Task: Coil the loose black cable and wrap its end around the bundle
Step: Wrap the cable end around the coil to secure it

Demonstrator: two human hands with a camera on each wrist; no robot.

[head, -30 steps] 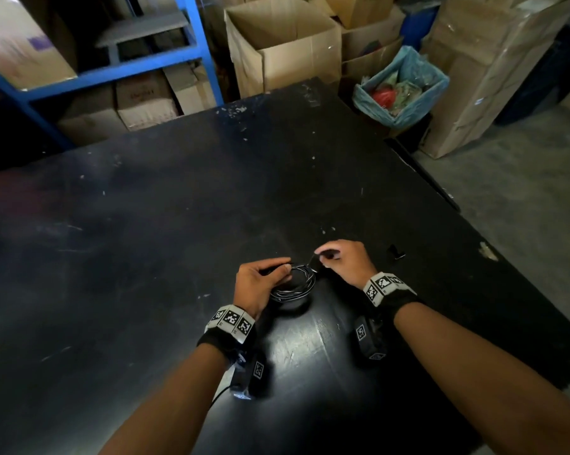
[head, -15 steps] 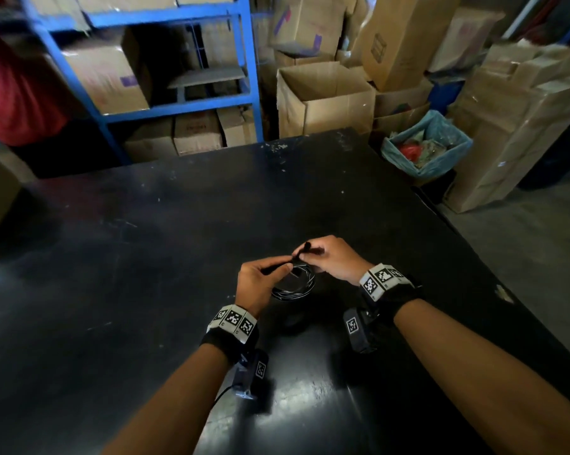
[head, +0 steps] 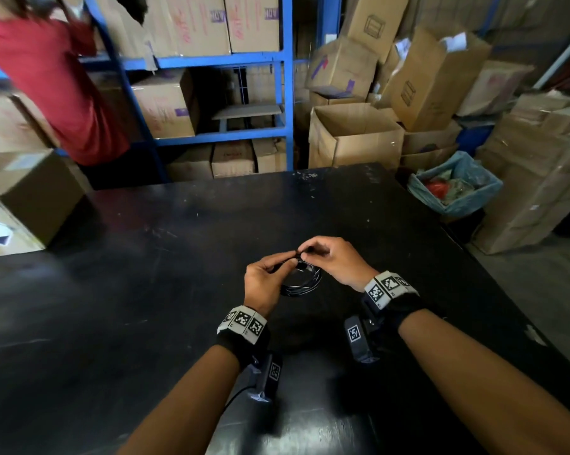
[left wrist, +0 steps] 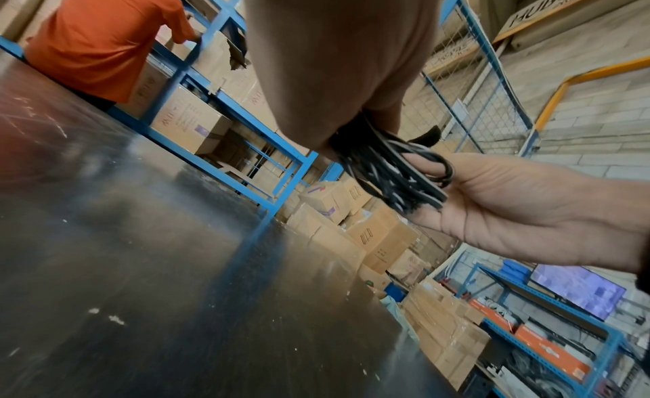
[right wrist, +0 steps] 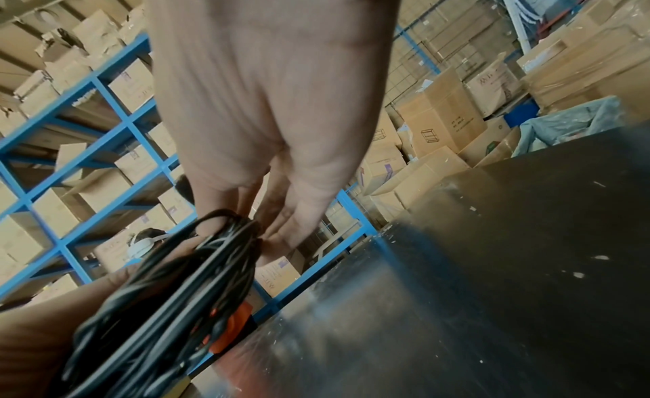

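the black cable (head: 301, 282) is already a small multi-turn coil, held just above the black table (head: 145, 290) at about the middle of my head view, its top edge pinched between both hands. i judge it light, thin and springy: the turns look glossy and fan apart at the free side in the left wrist view, so they would slip loose if the grip eased. the best hold, i think, is where the turns bunch tightest, at the 12 o'clock point of the loop, clamping all strands together. the coil hangs as a ring below the fingers, its plane tilted toward me, and the gathered section runs roughly 9 to 3 o'clock between the hands. the left hand (head: 264, 280) clamps the bunch with thumb and curled fingers at 9 o'clock; the right hand (head: 334, 261) pinches what looks like the cable's end at 3 o'clock, fingertips nearly meeting the left's. which way the end points i cannot tell. beyond the table at 12 o'clock stand blue shelving (head: 287, 93) and cardboard boxes (head: 352, 136), with a person in a red shirt (head: 54, 80) at 10 o'clock.
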